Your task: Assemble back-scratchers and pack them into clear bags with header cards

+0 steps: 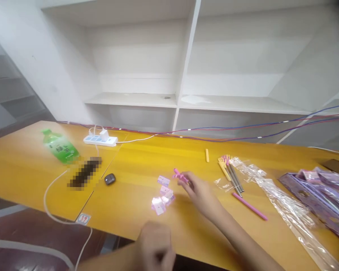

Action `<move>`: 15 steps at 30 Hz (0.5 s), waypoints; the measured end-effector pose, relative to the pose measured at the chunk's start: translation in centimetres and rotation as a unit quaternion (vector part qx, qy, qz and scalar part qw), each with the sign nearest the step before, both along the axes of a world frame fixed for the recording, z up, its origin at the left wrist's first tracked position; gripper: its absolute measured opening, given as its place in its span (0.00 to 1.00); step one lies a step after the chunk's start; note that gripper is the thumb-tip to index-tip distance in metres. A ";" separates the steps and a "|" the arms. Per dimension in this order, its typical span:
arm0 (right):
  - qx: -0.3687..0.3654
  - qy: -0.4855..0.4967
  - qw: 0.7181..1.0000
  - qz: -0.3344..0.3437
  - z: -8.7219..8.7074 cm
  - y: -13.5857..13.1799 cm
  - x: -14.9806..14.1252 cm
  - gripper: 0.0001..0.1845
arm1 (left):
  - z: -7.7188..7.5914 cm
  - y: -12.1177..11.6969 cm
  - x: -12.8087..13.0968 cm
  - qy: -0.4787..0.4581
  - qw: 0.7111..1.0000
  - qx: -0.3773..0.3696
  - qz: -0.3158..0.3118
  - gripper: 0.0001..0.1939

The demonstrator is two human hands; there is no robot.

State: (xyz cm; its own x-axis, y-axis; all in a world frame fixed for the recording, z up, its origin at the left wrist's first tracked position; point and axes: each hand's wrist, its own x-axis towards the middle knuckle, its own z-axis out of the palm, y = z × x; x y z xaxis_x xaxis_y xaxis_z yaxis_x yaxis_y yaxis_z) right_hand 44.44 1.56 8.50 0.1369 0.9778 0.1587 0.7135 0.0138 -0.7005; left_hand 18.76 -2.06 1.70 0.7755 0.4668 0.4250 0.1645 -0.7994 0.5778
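My right hand reaches over the middle of the table, thumb and fingers closed around a small pink plastic piece. Part of that piece is hidden by the fingers. Low in the view, my left hand is curled and a little blurred near the table's front edge; whatever may be inside it cannot be made out. Between the hands lie several small pink and purple printed cards. Right of my right hand are several hand-shaped back scratchers with yellow and pink heads and metal rods.
A pink tube, a yellow tube and clear plastic sleeves lie around. Purple packaging covers the right. Leftward are a black earbud case, a green bottle and a power strip. White shelves stand behind.
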 end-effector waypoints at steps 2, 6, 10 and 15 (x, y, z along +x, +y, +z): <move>0.049 0.012 0.999 0.001 -0.2 1.8 -0.6 0.22 | 1.9 3.4 2.9 -0.100 0.984 -0.089 0.120 0.26; 0.136 0.016 0.990 -0.031 -1.1 4.8 -1.4 0.27 | 5.9 11.2 6.8 -0.271 0.928 -0.161 0.198 0.23; 0.184 0.017 0.982 -0.037 -2.2 5.7 -2.2 0.23 | 6.1 16.5 7.0 -0.231 0.951 -0.137 0.151 0.13; 0.176 0.024 0.984 0.024 -3.7 4.6 -2.7 0.16 | 3.2 16.4 6.6 -0.146 0.981 -0.123 0.036 0.12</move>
